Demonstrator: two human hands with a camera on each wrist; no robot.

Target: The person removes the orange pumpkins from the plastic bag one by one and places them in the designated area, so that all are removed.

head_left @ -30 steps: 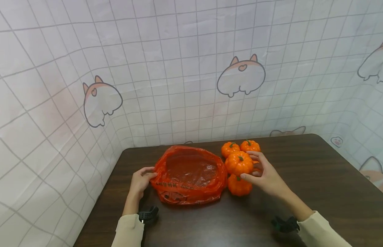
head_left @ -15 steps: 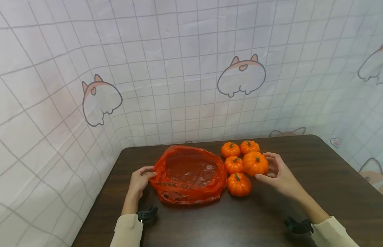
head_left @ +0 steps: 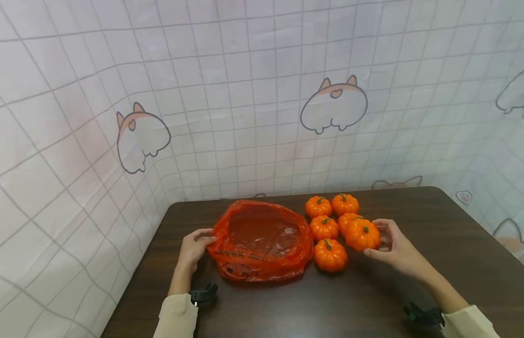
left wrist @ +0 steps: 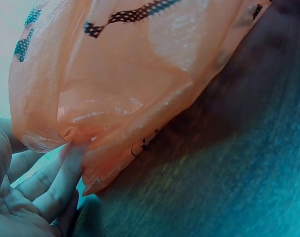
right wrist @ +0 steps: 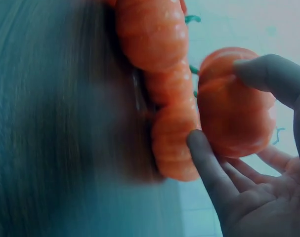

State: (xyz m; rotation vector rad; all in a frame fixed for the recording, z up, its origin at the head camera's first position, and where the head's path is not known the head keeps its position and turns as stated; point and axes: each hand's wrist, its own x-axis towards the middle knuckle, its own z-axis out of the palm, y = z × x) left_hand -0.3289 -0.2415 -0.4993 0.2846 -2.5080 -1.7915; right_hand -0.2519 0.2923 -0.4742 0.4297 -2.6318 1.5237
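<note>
An orange toy pumpkin (head_left: 363, 235) with a green stem is gripped by my right hand (head_left: 393, 246), thumb on one side and fingers on the other. The right wrist view shows this pumpkin (right wrist: 236, 106) raised off the tabletop. Just left of it, several similar pumpkins (head_left: 330, 256) stand close together, one partly hidden behind the held pumpkin. A red plastic bag (head_left: 262, 267) lies with its mouth spread wide, printed in black on the front. My left hand (head_left: 193, 246) pinches the bag's left edge; in the left wrist view its fingers meet the folded film (left wrist: 110, 143).
The dark wooden table (head_left: 296, 310) reaches back to a white grid-patterned curtain (head_left: 253, 117) with cartoon animal prints. Each wrist wears a black strap with a camera, such as the left wrist device (head_left: 204, 294).
My right hand has carried the held pumpkin rightward and slightly nearer to me, baring pumpkins it had covered. My left hand has stayed at the bag's edge.
</note>
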